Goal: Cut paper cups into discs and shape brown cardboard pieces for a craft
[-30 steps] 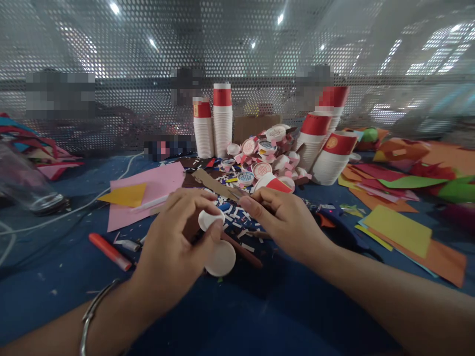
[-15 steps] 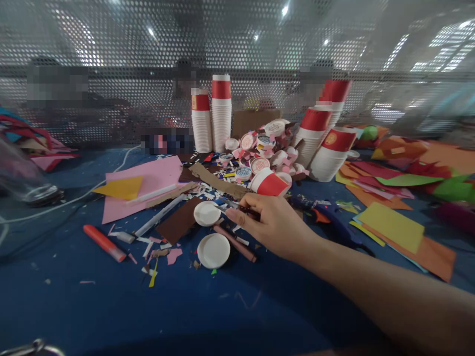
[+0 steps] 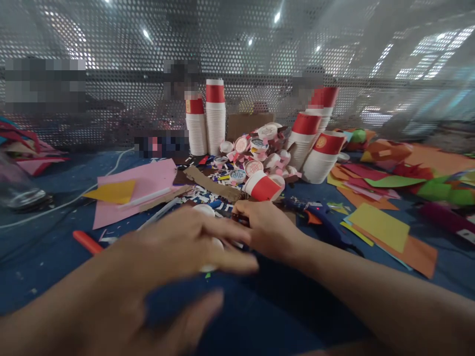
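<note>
My right hand (image 3: 272, 230) is closed around a dark-handled tool (image 3: 241, 217), mostly hidden by the fingers; its kind is unclear. My left hand (image 3: 185, 242), blurred, reaches in from the lower left with fingers apart and nothing visible in it. It passes in front of two shallow white paper cup bottoms, the far one (image 3: 204, 210) and the near one (image 3: 217, 243), both partly covered. Just beyond my right hand lies a red and white cut paper cup (image 3: 263, 186). A small blue stick-like thing (image 3: 214, 203) shows left of my right fingers.
Stacks of paper cups (image 3: 215, 123) stand behind a heap of cut cup pieces (image 3: 254, 165). A blue glue gun (image 3: 326, 222) lies right, near coloured paper sheets (image 3: 382, 227). Pink paper (image 3: 107, 207) and a red marker (image 3: 87, 241) lie left. A perforated screen (image 3: 237, 54) rises behind.
My left hand has come into view from the lower left, covering the marker's end and parts of both cup bottoms. My right hand stays closed near the same spot. The view has shifted slightly.
</note>
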{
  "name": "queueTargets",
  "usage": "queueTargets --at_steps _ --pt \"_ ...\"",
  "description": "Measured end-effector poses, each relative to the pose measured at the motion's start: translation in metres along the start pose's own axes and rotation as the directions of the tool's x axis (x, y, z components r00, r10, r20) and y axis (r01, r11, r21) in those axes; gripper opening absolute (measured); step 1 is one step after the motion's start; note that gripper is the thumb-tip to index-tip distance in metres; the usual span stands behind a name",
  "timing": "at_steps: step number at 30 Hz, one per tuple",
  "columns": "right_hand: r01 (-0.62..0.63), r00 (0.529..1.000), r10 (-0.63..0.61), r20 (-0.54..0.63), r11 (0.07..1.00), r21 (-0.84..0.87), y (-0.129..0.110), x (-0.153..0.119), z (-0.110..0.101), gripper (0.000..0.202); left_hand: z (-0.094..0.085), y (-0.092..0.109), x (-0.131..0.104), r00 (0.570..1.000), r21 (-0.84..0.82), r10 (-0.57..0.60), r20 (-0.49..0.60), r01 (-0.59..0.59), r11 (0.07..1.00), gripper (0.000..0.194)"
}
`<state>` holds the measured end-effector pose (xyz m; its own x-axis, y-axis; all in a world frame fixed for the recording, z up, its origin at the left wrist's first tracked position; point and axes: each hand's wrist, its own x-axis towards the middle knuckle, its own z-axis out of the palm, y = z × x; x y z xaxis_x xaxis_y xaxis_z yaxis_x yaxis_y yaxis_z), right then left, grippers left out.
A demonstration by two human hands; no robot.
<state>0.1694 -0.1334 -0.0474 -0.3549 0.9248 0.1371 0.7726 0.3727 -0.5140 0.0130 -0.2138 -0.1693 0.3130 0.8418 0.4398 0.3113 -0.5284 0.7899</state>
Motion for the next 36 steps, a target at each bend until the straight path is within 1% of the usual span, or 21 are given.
queueTargets --at_steps 2,3,4,5,6,8,9,10,13,15,16,19,22,24,26,29,32,34,36 --pt "-0.008 1.0 0.008 0.006 0.999 -0.035 -0.001 -0.001 0.0 0.034 -0.024 0.024 0.082 0.999 0.024 -0.023 0.032 0.023 0.999 0.046" --pt "-0.005 1.0 0.005 0.003 0.998 -0.058 -0.001 -0.002 0.0 0.034 -0.037 0.036 0.117 1.0 0.032 -0.012 0.026 0.012 0.999 0.045" --pt "-0.004 1.0 0.004 -0.002 0.996 -0.087 -0.001 -0.003 0.001 0.035 -0.05 0.047 0.145 1.0 0.042 -0.005 0.018 0.005 0.999 0.044" --pt "-0.007 1.0 0.006 -0.007 0.993 -0.122 -0.002 -0.004 0.001 0.035 -0.061 0.054 0.167 1.0 0.051 -0.004 0.015 0.003 0.999 0.042" --pt "-0.01 1.0 0.008 -0.012 0.988 -0.157 -0.002 -0.005 0.001 0.035 -0.069 0.057 0.181 1.0 0.058 -0.007 0.019 0.006 0.998 0.039" --pt "-0.026 1.0 0.021 -0.022 0.976 -0.218 -0.004 -0.006 0.001 0.033 -0.075 0.051 0.194 0.997 0.069 -0.036 0.062 0.032 0.997 0.032" --pt "-0.028 0.999 0.021 -0.029 0.971 -0.239 -0.004 -0.007 0.001 0.032 -0.073 0.045 0.196 0.994 0.073 -0.054 0.098 0.047 0.996 0.03" --pt "-0.022 0.999 0.014 -0.035 0.967 -0.253 -0.005 -0.007 0.0 0.031 -0.07 0.038 0.199 0.992 0.071 -0.058 0.111 0.051 0.996 0.029" --pt "0.004 0.999 -0.013 -0.034 0.964 -0.267 -0.006 -0.008 -0.001 0.028 -0.054 0.024 0.209 0.987 0.022 -0.106 0.122 0.104 0.994 0.026" --pt "0.01 0.999 -0.018 -0.026 0.96 -0.279 -0.006 -0.008 -0.002 0.03 -0.047 0.024 0.219 0.984 -0.033 -0.141 0.106 0.146 0.989 0.026" --pt "0.02 0.999 -0.028 -0.025 0.958 -0.287 -0.007 -0.008 -0.002 0.031 -0.047 0.026 0.223 0.984 -0.069 -0.158 0.086 0.164 0.984 0.025" --pt "0.049 0.996 -0.069 -0.055 0.949 -0.311 -0.007 -0.009 -0.005 0.03 -0.055 0.036 0.226 0.977 -0.206 -0.213 0.002 0.209 0.956 0.022" --pt "0.053 0.988 -0.095 -0.124 0.951 -0.305 -0.005 -0.01 -0.011 0.025 -0.07 0.047 0.215 0.954 -0.361 -0.293 -0.055 0.255 0.897 0.02" --pt "0.06 0.969 -0.118 -0.218 0.965 -0.256 -0.002 -0.01 -0.015 0.022 -0.078 0.052 0.202 0.935 -0.44 -0.349 -0.059 0.29 0.85 0.017" --pt "0.079 0.94 -0.13 -0.315 0.982 -0.17 0.002 -0.009 -0.018 0.026 -0.085 0.053 0.188 0.918 -0.494 -0.39 -0.068 0.309 0.813 0.015" --pt "0.129 0.906 -0.116 -0.408 0.992 0.004 0.006 -0.008 -0.018 0.031 -0.089 0.052 0.171 0.889 -0.548 -0.448 -0.09 0.331 0.768 0.011" --pt "0.188 0.871 -0.092 -0.483 0.97 0.154 0.007 -0.007 -0.015 0.033 -0.089 0.054 0.162 0.874 -0.574 -0.479 -0.082 0.351 0.74 0.009" --pt "0.236 0.855 -0.116 -0.505 0.955 0.179 0.007 -0.007 -0.015 0.025 -0.089 0.056 0.158 0.871 -0.582 -0.489 -0.052 0.372 0.723 0.009" --pt "0.281 0.848 -0.165 -0.504 0.946 0.164 0.008 -0.007 -0.015 0.014 -0.09 0.056 0.153 0.875 -0.579 -0.484 -0.013 0.388 0.717 0.013"
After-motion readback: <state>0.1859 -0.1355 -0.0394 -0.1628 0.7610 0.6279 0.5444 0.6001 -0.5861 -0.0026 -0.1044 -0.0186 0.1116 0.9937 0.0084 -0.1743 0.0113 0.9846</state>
